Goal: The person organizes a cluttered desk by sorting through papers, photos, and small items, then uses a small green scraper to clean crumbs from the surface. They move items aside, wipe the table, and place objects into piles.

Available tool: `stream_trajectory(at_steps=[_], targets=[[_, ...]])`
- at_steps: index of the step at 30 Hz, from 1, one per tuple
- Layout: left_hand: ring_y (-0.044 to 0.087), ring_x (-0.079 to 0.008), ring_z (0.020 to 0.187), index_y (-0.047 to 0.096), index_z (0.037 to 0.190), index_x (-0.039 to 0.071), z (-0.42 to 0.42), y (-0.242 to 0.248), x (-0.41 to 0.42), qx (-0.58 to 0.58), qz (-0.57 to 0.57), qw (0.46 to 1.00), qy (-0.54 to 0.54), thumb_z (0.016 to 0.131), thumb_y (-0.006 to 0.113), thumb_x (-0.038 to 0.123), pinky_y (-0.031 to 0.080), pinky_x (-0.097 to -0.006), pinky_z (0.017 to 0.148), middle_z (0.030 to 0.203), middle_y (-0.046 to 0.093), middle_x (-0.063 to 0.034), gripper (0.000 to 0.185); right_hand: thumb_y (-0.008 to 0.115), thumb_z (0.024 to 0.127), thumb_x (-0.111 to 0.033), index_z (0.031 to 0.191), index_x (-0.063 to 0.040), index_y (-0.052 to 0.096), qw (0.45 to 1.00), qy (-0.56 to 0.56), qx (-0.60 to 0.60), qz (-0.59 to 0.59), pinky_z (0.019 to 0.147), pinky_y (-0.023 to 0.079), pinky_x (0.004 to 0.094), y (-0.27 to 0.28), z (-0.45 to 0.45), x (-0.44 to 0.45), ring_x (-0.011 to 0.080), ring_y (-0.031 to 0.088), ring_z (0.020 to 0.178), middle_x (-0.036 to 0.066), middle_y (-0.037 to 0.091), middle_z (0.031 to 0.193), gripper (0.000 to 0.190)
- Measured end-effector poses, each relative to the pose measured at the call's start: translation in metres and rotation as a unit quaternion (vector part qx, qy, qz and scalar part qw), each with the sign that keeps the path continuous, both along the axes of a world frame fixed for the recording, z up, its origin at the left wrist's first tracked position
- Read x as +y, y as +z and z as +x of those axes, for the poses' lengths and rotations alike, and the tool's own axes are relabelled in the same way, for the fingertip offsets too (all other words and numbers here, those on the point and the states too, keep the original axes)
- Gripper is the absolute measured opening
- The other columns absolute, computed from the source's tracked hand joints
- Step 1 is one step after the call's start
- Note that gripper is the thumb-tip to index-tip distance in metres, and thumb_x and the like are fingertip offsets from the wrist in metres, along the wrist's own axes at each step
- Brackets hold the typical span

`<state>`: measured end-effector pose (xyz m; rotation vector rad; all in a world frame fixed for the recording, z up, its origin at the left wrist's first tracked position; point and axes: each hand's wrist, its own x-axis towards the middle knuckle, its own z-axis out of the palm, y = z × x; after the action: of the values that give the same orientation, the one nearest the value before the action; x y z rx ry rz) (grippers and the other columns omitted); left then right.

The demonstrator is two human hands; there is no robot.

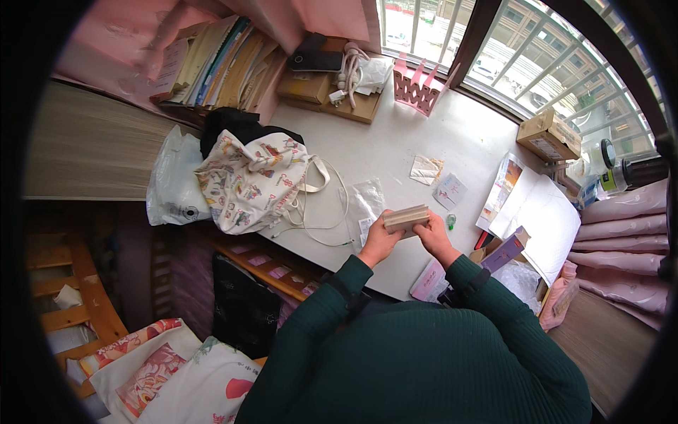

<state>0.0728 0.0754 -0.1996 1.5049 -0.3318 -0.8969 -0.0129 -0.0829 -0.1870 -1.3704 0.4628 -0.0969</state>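
Observation:
A thick stack of beige cards or small paper sheets (407,217) is held above the white desk (339,140), edges facing away from me. My left hand (379,241) grips its left end, and my right hand (437,236) has the right end, thumb against the near side. Just left of my left hand lies a clear plastic bag (368,196) with a white label. Beyond the stack rest a small cream-coloured packet (426,169) and a pale card with drawings (450,192). A small green object (451,221) sits right of my right hand.
A printed canvas tote bag (254,183) and a white cable (323,241) lie to the left. Folders (212,63) and cardboard boxes (349,108) stand behind, near a pink expandable book rack (418,87). To the right are a purple box (506,252) and a white padded envelope (545,222).

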Motion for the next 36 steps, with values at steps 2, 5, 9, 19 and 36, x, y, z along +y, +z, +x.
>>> stream_trajectory(at_steps=[2, 5, 9, 19, 36], targets=[[0.060, -0.0138, 0.107, 0.050, 0.123, 0.004, 0.010, 0.017, -0.005, 0.040, -0.043, 0.998, 0.037, 0.088, 0.069, 0.001, 0.049, -0.0299, 0.095, 0.113, 0.062, -0.0064, 0.039, 0.055, 0.081, -0.002, 0.114, 0.002, 0.060, 0.998, -0.048, 0.026, -0.003, 0.084, 0.050, 0.0305, 0.010, 0.013, -0.003, 0.0159, 0.061, 0.094, 0.007, 0.066, 0.101, 0.034], [0.059, -0.0180, 0.114, 0.045, 0.131, 0.005, 0.022, 0.036, -0.008, 0.142, -0.054, 0.987, 0.047, 0.089, 0.071, 0.006, 0.051, -0.0358, 0.097, 0.124, 0.059, -0.0079, 0.049, 0.054, 0.082, -0.003, 0.124, 0.001, 0.054, 0.979, -0.142, 0.052, 0.133, 0.090, 0.048, 0.0330, 0.020, 0.033, -0.008, 0.0218, 0.060, 0.101, 0.012, 0.064, 0.111, 0.042], [0.058, -0.0194, 0.111, 0.046, 0.135, 0.015, 0.024, 0.043, -0.006, 0.338, -0.090, 0.930, 0.111, 0.093, 0.068, 0.012, 0.052, -0.0389, 0.091, 0.122, 0.059, -0.0026, 0.048, 0.052, 0.079, -0.003, 0.125, 0.000, 0.050, 0.950, -0.225, 0.079, 0.201, 0.096, 0.046, 0.0381, 0.018, 0.053, -0.015, 0.0272, 0.055, 0.110, 0.014, 0.059, 0.120, 0.046], [0.059, -0.0180, 0.104, 0.046, 0.133, 0.022, 0.062, 0.042, -0.024, 0.402, -0.115, 0.887, 0.198, 0.100, 0.059, 0.018, 0.052, -0.0352, 0.080, 0.122, 0.058, 0.0007, 0.035, 0.057, 0.087, -0.009, 0.125, -0.007, 0.050, 0.953, -0.187, 0.061, 0.232, 0.094, 0.044, 0.0370, 0.029, 0.085, -0.014, 0.0201, 0.053, 0.110, 0.007, 0.057, 0.118, 0.039], [0.058, -0.0218, 0.074, 0.055, 0.110, 0.008, 0.340, 0.018, 0.036, 0.222, -0.038, 0.879, 0.421, 0.099, 0.058, 0.012, 0.050, -0.0305, 0.056, 0.098, 0.061, -0.0106, 0.012, 0.065, 0.092, -0.013, 0.116, -0.008, 0.056, 0.950, -0.051, 0.218, 0.216, 0.075, 0.048, 0.0252, 0.020, 0.061, -0.031, 0.0118, 0.061, 0.085, 0.002, 0.066, 0.096, 0.026]])
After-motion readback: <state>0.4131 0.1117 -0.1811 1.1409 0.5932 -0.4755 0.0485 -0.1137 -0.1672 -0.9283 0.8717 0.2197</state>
